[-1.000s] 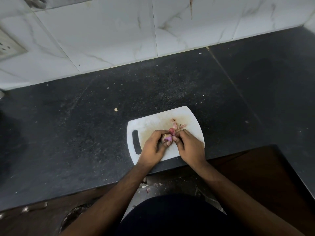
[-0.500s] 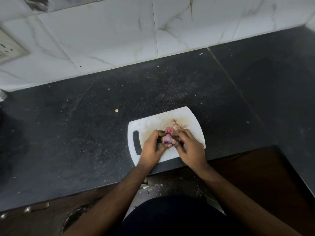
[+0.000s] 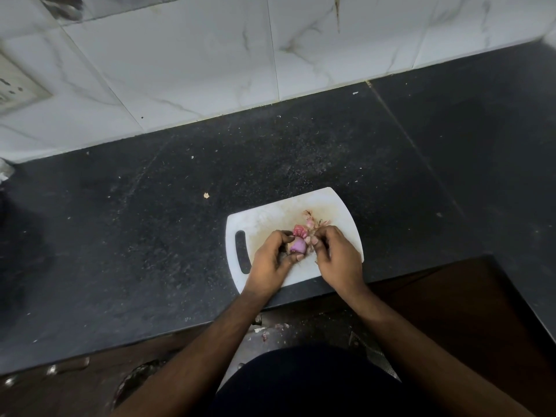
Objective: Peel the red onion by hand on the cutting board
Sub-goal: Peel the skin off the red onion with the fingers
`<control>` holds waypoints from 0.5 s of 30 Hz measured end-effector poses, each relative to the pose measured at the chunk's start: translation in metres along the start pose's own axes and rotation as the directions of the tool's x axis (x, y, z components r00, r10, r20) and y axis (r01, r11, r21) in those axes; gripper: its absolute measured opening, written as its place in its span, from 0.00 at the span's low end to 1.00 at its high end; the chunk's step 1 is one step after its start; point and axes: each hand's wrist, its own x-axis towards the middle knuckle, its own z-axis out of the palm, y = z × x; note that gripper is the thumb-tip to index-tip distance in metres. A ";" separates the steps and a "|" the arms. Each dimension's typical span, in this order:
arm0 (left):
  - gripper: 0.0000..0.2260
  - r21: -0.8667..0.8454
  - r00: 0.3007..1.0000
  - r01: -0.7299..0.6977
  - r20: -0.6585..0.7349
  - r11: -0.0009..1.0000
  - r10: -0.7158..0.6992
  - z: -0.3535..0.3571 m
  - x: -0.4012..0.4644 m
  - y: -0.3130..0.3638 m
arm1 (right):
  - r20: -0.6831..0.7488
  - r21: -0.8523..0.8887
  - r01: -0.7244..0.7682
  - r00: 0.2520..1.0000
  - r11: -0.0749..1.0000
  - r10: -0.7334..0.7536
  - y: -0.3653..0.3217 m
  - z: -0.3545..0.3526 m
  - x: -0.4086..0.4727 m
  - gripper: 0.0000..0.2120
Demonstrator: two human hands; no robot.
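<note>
Since half a second ago the two hands have drawn a little apart, so more of the pale purple flesh of the one red onion shows between them, with a curl of darker pink skin standing up at its far end. That single onion sits over the middle of the white cutting board, cupped in the left hand, whose fingers are curled narrowly around its left and near sides. Its right side is met by the right hand, fingers bent in close with the fingertips at the onion; whether they pinch a strip of skin cannot be told. Just beyond the right hand, a small heap of peeled scraps lies on the stained centre of the board; the pieces are too small to count. One board is in view, lying at the near edge of the dark counter with its one slotted handle at the left end. One pale crumb lies on the counter to the far left of the board, well apart from it, among fine specks. Beyond the counter rises the white marbled tile wall, with one switch plate at its left edge. Two bare forearms reach in from the near side
</note>
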 end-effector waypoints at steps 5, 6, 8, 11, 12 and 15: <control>0.11 0.070 0.997 -0.072 0.001 0.995 0.072 0.000 -0.001 -0.001 | -0.086 0.089 -0.123 0.988 0.988 0.131 0.002 0.000 0.010 0.07; 0.10 0.095 0.995 -0.099 0.000 0.991 0.099 0.000 -0.001 -0.001 | -0.099 0.112 -0.147 0.982 0.983 0.158 0.003 0.000 0.012 0.06; 0.10 0.136 0.992 -0.123 -0.007 0.983 0.125 0.000 -0.001 -0.001 | -0.096 0.144 -0.176 0.977 0.974 0.190 0.006 -0.001 0.016 0.05; 0.13 0.182 0.992 -0.118 -0.023 0.976 0.124 0.001 -0.003 -0.001 | -0.069 0.111 -0.102 0.992 0.989 0.110 0.002 -0.003 0.013 0.12; 0.14 0.207 0.992 -0.119 -0.021 0.971 0.126 0.002 -0.004 -0.001 | -0.054 0.090 -0.054 0.997 0.994 0.059 0.000 -0.004 0.010 0.16; 0.16 0.204 0.991 -0.128 0.005 0.971 0.130 0.002 -0.005 0.002 | -0.012 0.075 0.065 0.998 0.995 -0.064 -0.007 -0.009 -0.001 0.17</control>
